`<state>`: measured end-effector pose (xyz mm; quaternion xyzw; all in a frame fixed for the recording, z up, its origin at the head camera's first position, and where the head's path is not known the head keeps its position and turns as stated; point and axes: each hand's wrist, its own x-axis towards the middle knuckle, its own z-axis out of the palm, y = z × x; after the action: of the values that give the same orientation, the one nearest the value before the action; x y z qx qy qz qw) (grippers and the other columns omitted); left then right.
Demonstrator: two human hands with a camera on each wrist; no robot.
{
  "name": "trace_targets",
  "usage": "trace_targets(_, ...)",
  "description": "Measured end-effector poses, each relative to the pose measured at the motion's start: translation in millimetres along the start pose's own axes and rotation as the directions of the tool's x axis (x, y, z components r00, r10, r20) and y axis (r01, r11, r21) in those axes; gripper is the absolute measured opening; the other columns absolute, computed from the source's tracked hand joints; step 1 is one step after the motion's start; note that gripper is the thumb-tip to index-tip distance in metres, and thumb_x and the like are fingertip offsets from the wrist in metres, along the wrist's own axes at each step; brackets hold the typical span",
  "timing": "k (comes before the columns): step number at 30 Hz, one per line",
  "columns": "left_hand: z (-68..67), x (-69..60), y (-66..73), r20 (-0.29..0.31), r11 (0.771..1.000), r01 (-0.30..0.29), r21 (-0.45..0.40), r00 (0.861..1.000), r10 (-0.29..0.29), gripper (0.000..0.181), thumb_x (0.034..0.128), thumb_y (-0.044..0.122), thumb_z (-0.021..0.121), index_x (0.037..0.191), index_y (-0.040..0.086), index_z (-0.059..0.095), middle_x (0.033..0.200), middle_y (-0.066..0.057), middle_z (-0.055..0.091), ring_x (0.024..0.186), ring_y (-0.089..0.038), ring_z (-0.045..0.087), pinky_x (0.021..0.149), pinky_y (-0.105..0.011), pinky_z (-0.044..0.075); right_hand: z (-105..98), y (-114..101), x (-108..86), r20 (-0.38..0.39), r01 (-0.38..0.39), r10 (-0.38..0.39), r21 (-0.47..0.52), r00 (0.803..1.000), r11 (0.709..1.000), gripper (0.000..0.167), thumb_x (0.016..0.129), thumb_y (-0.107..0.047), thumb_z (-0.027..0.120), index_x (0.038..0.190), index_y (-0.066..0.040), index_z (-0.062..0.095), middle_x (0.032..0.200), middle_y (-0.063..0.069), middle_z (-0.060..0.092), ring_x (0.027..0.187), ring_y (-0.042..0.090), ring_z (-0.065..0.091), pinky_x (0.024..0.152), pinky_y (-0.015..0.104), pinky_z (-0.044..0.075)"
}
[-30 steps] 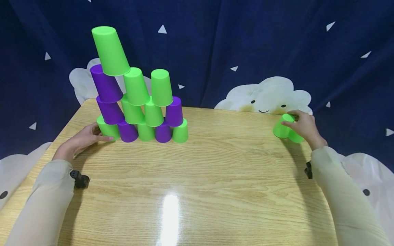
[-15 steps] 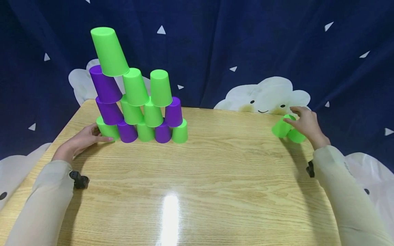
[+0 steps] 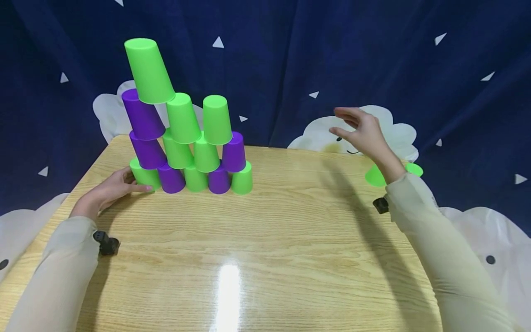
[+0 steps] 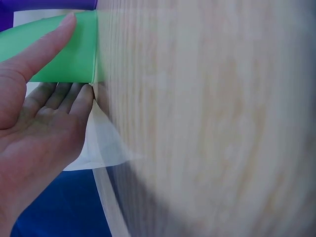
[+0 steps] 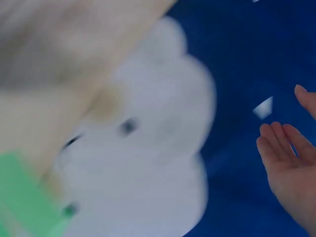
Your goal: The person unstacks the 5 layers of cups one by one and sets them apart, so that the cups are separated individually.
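Note:
Upside-down green and purple cups stand stacked in rows at the left in the head view. One green cup (image 3: pixel 149 71) tops the stack, above a purple cup (image 3: pixel 142 115) and a green cup (image 3: pixel 182 119) at its left side. My left hand (image 3: pixel 109 190) grips the leftmost bottom green cup (image 3: pixel 145 174), thumb across its front and fingers at its outer side; the left wrist view shows this hand (image 4: pixel 44 113) against the green cup (image 4: pixel 69 49). Raised over the table's back edge, my right hand (image 3: pixel 365 133) is empty, thumb and fingers apart; the right wrist view shows it (image 5: pixel 291 173) too.
Behind my right forearm, two green cups (image 3: pixel 374 177) (image 3: pixel 415 169) are partly visible on the table (image 3: pixel 290 230) near its back right corner. A dark blue curtain (image 3: pixel 257 60) with white clouds hangs behind the table.
My right hand has left the green cups at the right and moved left and upward, empty. My left hand and the stack have stayed in place.

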<state>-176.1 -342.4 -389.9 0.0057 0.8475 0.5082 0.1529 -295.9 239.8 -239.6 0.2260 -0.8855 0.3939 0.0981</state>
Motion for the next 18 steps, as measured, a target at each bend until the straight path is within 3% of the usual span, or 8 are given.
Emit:
trace_targets(4,0.0,0.5,-0.4,0.000,1.000,0.002,-0.001,1.000,-0.002,0.088,0.0927,0.022,0.070,0.154,-0.003,0.012,0.152,-0.030,0.023,0.142,-0.048,0.016,0.113,-0.064,0.015,23.9,-50.9,27.0,0.048,0.035,-0.045,0.199,0.998,0.979,0.055,0.086,-0.009,0.076,0.137,0.000,0.055,0.137,0.019,0.055,0.128,0.025,0.052,0.106,0.030,0.042)
trace_targets(9,1.0,0.9,0.0,0.000,1.000,0.006,-0.005,1.000,-0.006,0.087,0.0927,0.021,0.070,0.153,-0.004,0.013,0.153,-0.031,0.022,0.142,-0.048,0.015,0.114,-0.063,0.014,57.4,-121.0,61.7,0.060,0.147,-0.185,0.393,0.981,0.908,0.052,0.085,-0.003,0.076,0.133,0.003,0.057,0.134,0.018,0.058,0.125,0.021,0.055,0.105,0.027,0.042)
trace_targets(14,1.3,1.2,0.7,-0.001,1.000,0.008,-0.012,1.000,-0.008,0.086,0.0929,0.019,0.069,0.153,-0.004,0.013,0.154,-0.031,0.021,0.143,-0.048,0.014,0.114,-0.062,0.014,89.6,-185.1,88.6,0.066,0.286,-0.342,0.412,0.937,0.865,0.052,0.087,-0.003,0.074,0.134,0.005,0.054,0.135,0.015,0.058,0.122,0.014,0.057,0.102,0.021,0.043)
trace_targets(18,1.0,-0.4,1.6,0.002,1.000,0.003,-0.013,1.000,-0.003,0.085,0.0928,0.020,0.069,0.153,-0.004,0.014,0.153,-0.031,0.021,0.142,-0.049,0.013,0.114,-0.064,0.013,112.8,-226.7,104.9,0.092,0.317,-0.380,0.392,0.920,0.864,0.054,0.088,-0.005,0.073,0.137,0.004,0.051,0.139,0.013,0.055,0.123,0.011,0.055,0.100,0.014,0.041)
